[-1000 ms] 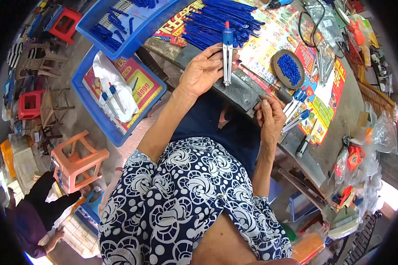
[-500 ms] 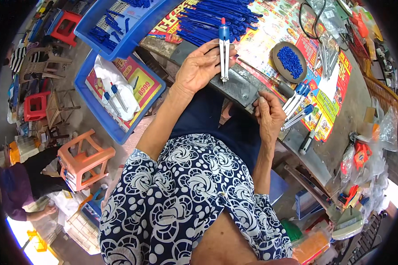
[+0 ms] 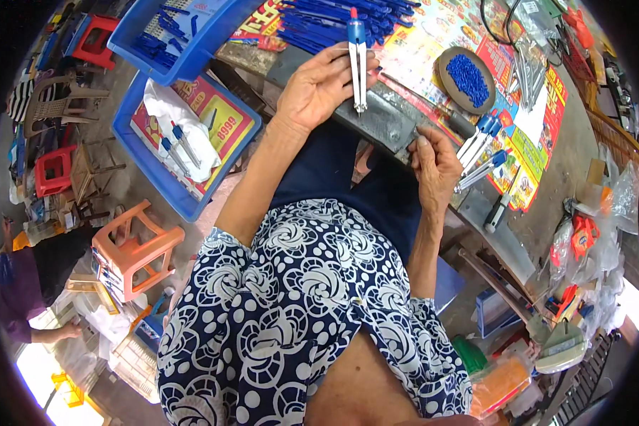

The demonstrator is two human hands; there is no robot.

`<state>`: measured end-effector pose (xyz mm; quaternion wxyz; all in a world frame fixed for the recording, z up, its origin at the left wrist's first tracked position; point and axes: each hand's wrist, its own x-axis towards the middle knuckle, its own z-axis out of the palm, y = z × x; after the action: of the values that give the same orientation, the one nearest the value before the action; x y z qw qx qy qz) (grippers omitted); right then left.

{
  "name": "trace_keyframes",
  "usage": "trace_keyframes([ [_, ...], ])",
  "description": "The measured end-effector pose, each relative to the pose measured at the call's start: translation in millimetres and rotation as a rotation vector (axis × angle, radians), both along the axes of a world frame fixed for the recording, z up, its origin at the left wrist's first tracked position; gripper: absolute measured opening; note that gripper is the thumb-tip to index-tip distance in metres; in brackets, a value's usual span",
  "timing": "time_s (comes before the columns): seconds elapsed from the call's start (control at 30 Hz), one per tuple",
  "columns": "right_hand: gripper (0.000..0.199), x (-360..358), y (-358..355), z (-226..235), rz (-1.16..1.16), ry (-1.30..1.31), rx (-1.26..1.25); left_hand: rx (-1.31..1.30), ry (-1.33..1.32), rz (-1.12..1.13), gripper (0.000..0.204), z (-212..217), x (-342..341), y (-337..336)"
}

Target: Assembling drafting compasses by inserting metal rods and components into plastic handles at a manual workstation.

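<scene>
My left hand (image 3: 307, 98) holds a drawing compass (image 3: 357, 57) with a blue head, a red tip and two silvery legs close together. Its legs point down over the near edge of the worktable. My right hand (image 3: 435, 165) is closed at the table edge, thumb against fingers; whether anything small is pinched there is hidden. Just beyond it lie several more blue-headed compasses (image 3: 484, 142). A dark-handled tool (image 3: 462, 126), apparently a screwdriver, lies beside them. A shallow bowl (image 3: 444, 79) of tiny blue parts (image 3: 468, 82) stands farther back.
Long blue plastic pieces (image 3: 334, 25) are heaped at the back. Left of the table are two blue trays; the lower tray (image 3: 130, 151) holds compasses on a white cloth (image 3: 207, 155). Metal legs (image 3: 529, 85) and a black-and-white-handled tool (image 3: 498, 211) lie right. An orange stool (image 3: 138, 245) stands left.
The view has shifted slightly, and my hands keep nearly the same pose, the left still holding the compass. At lower left another person's arm has moved a little.
</scene>
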<state>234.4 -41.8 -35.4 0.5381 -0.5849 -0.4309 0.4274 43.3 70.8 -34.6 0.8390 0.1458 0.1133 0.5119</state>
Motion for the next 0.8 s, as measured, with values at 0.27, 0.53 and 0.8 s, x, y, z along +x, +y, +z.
trace_keyframes([
  [0.27, 0.017, -1.0, 0.7, 3.5, -0.014, -0.01, -0.011, -0.024, 0.138, 0.029, 0.024, 2.5, 3.9, -0.7],
  [0.53, 0.016, -1.0, -0.7, 4.6, -0.009, -0.027, -0.015, -0.07, 0.148, 0.031, 0.021, 4.3, 3.9, -0.6],
  [0.8, 0.017, 1.3, 1.0, 4.5, 0.014, 0.013, -0.035, -0.112, 0.191, 0.047, 0.014, 8.9, 6.2, -0.6],
])
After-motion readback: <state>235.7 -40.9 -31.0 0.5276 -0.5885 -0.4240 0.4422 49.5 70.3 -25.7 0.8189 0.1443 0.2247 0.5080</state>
